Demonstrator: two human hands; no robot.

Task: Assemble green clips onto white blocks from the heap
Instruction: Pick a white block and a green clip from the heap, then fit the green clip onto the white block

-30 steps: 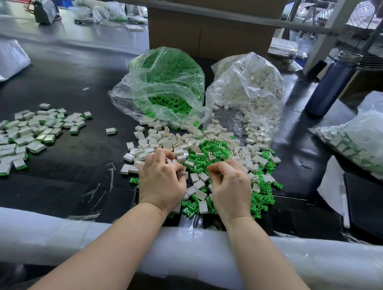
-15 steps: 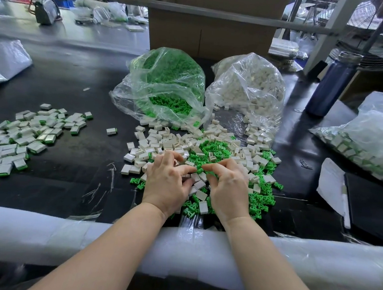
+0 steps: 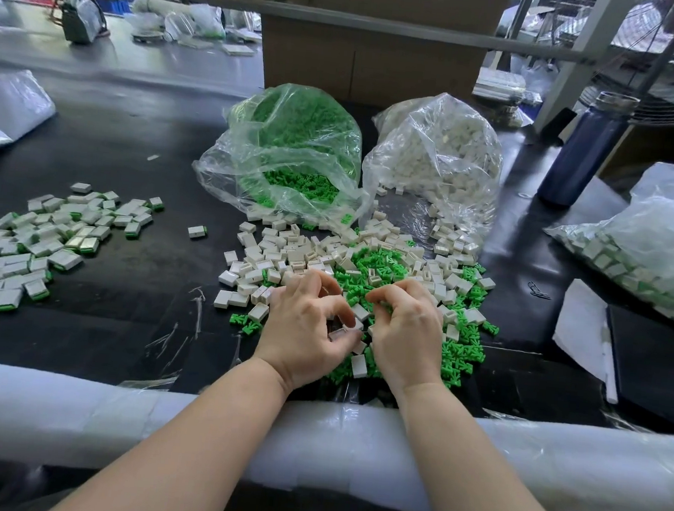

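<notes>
Change: over the last second both hands drew together over the near side of the mixed heap (image 3: 366,274); their fingertips, apart before, now almost met.
Left hand: the left hand (image 3: 306,324) had its fingers curled, thumb and forefinger pinching a white block (image 3: 346,332) at the heap's near edge.
Right hand: the right hand (image 3: 406,332) was curled as well, fingertips tucked toward the left hand; whether it held a green clip could not be told, as the fingers hid it.
Meaning: probably a clip was being pressed into a block, one more piece in a long run, with much of the heap left loose.
Finished pile: clipped blocks (image 3: 40,243) lay well to the left of the heap, one stray (image 3: 197,231) between the two.
Supply: a bag of green clips (image 3: 292,148) and a bag of white blocks (image 3: 439,158) lay open just behind the heap, spilling into it.
Bench: the black bench (image 3: 115,316) carried a padded white front rail (image 3: 64,418) nearer than the heap.
Room: a dark blue bottle (image 3: 584,151) and a bag of clipped blocks (image 3: 649,244) stood right of the heap; cardboard boxes (image 3: 370,65) behind it.
</notes>
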